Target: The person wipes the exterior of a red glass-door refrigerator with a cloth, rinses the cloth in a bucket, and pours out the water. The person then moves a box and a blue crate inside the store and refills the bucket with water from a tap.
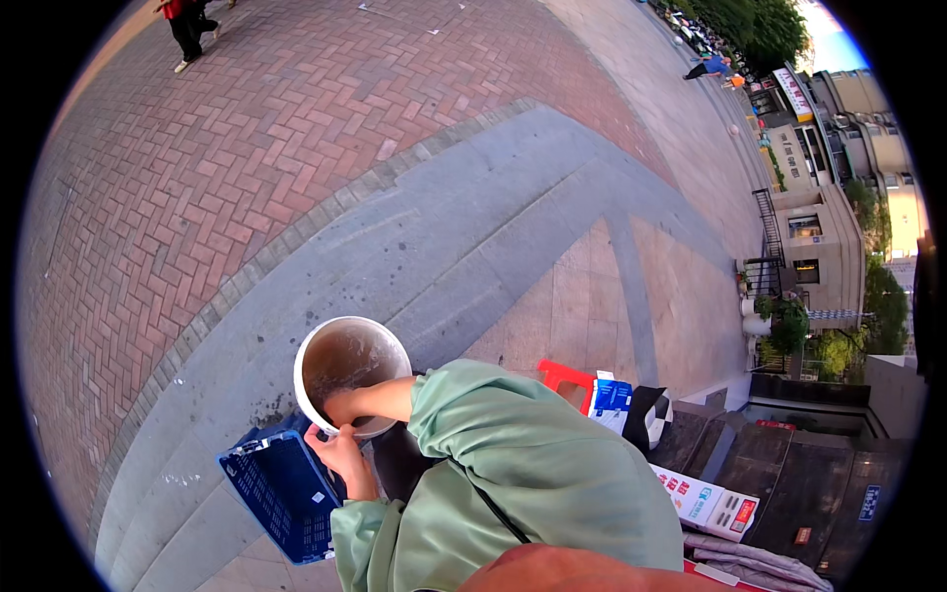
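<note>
A white plastic bucket with murky brownish water inside stands in front of me, its mouth facing up at me. My right hand reaches down inside it, partly sunk in the water; whether its fingers hold anything is hidden. At the near rim, my left hand grips the bucket's edge with the thumb and fingers. A blue plastic crate with slotted walls sits just beside the bucket, close to my left hand. A small white tag or scrap lies in the crate. Both my arms wear loose light green sleeves.
A red plastic stool stands to the right, near a blue and white package and a black and white item. A printed white box lies beside dark wooden panels. Paved ground stretches ahead; two people are farther off.
</note>
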`<action>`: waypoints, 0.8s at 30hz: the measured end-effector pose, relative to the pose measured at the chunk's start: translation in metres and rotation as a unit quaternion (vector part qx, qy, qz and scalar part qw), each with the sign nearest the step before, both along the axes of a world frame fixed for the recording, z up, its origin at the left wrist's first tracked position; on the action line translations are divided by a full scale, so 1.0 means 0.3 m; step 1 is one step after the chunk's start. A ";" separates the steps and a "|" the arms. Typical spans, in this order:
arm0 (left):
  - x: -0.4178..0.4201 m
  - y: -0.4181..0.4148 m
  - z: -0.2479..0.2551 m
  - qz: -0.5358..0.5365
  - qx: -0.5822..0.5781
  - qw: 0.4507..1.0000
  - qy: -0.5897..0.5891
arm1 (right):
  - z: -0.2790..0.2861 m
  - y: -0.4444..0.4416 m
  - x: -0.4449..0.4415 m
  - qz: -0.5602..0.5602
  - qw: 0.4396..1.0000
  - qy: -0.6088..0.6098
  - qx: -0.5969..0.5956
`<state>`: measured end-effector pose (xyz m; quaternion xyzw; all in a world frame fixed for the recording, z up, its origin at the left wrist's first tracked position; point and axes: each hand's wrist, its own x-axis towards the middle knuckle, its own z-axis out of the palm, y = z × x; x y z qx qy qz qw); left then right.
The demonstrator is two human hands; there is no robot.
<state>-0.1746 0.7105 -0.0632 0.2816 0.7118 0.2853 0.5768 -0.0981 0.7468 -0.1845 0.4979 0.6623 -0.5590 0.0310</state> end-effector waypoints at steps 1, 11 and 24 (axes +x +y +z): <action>-0.001 -0.007 -0.004 -0.012 0.005 1.000 -0.003 | -0.072 -0.028 -0.011 -0.054 0.992 -0.025 0.113; -0.039 -0.024 -0.186 -0.108 0.019 0.994 -0.026 | -0.337 -0.022 0.192 -0.254 0.942 -0.138 0.171; 0.226 -0.245 -0.701 -0.188 -0.065 0.979 0.042 | -0.630 -0.430 0.376 -0.006 0.959 -0.199 -0.201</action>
